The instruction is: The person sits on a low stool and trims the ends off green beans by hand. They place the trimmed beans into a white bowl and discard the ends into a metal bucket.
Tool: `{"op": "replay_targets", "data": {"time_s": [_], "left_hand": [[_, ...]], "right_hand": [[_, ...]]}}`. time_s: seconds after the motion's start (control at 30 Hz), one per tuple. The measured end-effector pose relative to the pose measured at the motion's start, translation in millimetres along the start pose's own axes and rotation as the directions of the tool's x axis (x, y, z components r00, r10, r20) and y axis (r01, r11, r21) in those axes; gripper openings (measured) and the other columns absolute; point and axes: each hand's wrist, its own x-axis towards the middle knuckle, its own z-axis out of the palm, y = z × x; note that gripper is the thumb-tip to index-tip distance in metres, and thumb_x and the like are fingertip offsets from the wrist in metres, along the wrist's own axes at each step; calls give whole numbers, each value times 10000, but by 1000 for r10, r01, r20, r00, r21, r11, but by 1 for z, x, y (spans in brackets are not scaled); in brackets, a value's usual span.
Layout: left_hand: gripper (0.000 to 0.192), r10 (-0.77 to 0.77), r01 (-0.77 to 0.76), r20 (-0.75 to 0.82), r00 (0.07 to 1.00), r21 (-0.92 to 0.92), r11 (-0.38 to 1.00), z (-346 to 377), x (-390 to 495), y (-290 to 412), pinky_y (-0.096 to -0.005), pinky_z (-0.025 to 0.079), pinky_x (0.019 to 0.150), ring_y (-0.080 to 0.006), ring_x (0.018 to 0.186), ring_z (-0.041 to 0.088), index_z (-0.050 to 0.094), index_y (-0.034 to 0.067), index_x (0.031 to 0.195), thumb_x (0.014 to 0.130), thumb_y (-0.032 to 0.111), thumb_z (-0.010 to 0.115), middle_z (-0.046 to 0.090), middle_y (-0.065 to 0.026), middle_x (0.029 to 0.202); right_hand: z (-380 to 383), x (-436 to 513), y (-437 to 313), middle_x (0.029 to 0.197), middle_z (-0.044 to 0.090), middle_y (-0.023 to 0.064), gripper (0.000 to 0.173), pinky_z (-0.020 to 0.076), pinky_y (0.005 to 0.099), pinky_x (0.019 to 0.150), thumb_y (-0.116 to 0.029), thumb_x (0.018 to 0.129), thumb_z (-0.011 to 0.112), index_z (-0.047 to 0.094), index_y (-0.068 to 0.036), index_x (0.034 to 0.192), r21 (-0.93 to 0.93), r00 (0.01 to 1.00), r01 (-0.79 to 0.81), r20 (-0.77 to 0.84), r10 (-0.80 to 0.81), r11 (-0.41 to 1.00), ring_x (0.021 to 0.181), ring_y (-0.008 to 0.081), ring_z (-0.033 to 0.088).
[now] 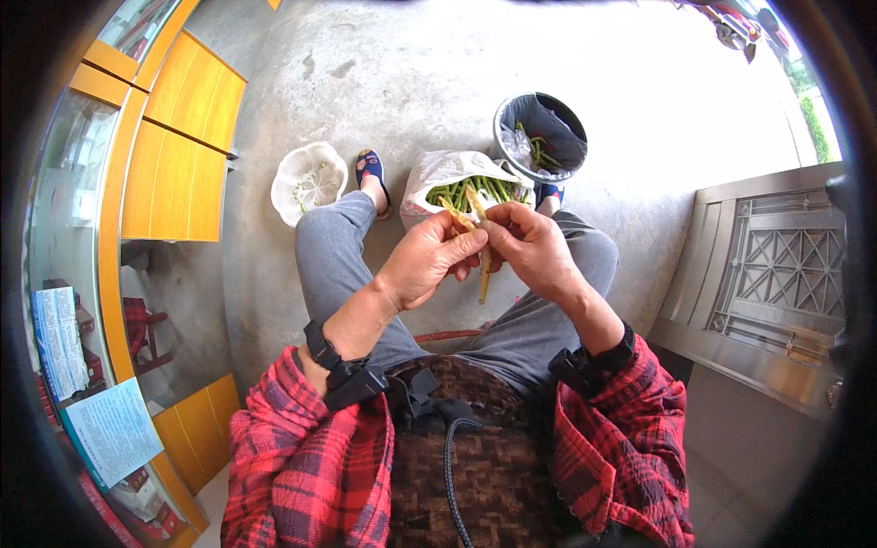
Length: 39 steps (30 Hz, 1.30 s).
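Observation:
Between my knees, my left hand and my right hand meet, thumbs close together, gripping a yellowish-green plant stalk or pod that looks split open or partly peeled. Its lower end hangs below the fingers, and two pale tips point upward. Whether it is one piece or two I cannot tell. Just beyond the fingers stands an open white plastic bag full of long green stalks or pods. On the floor at the left, a white plastic basket holds small green bits.
A dark bin with a liner stands behind the bag, with green pieces and plastic inside. At the left is a wood-framed glass cabinet. A metal door is at the right. My slippered feet flank the bag.

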Motion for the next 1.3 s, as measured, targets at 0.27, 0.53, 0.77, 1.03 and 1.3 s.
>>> {"op": "replay_targets", "data": {"time_s": [0.27, 0.53, 0.77, 1.03, 1.3], "left_hand": [[145, 64, -67, -59, 996, -57, 996, -3, -1, 6, -190, 425, 541, -71, 640, 514, 555, 64, 1027, 931, 171, 575, 571, -7, 794], [169, 83, -81, -64, 994, 41, 996, -2, -2, 2, -202, 428, 562, -68, 620, 504, 583, 26, 960, 886, 164, 646, 587, -14, 781], [149, -11, 18, -57, 998, 111, 994, -7, -4, -1, -195, 415, 576, -68, 655, 504, 576, 29, 975, 885, 129, 639, 586, -5, 811], [137, -24, 19, 50, 998, 90, 996, -7, -3, -3, -204, 407, 561, -62, 627, 492, 582, 53, 963, 898, 164, 629, 570, 17, 789], [192, -56, 60, 70, 996, -59, 996, -7, -3, -4, -189, 404, 523, -46, 607, 483, 581, 59, 965, 883, 217, 652, 551, 24, 778]], "right_hand": [[-10, -4, -2, 814, 639, 54, 219, 527, 243, 632, -172, 923, 578, 593, 36, 988, 54, 985, -109, 139, 100, 993, 697, 106, 617], [-7, -4, -7, 760, 645, 55, 214, 511, 234, 592, -181, 910, 603, 609, 31, 939, -49, 983, -116, 140, 122, 992, 647, 99, 610], [0, -8, -11, 699, 634, 74, 201, 498, 257, 549, -130, 847, 598, 613, 63, 902, -236, 990, -95, 81, 117, 967, 611, 110, 607], [8, -8, -3, 663, 612, 73, 198, 483, 265, 523, -132, 840, 594, 600, 65, 861, -278, 997, -63, 31, 74, 959, 574, 115, 594], [0, -8, -13, 680, 611, 61, 242, 469, 252, 514, -185, 864, 567, 594, 55, 877, -218, 978, -123, 140, 156, 968, 584, 105, 593]]}}
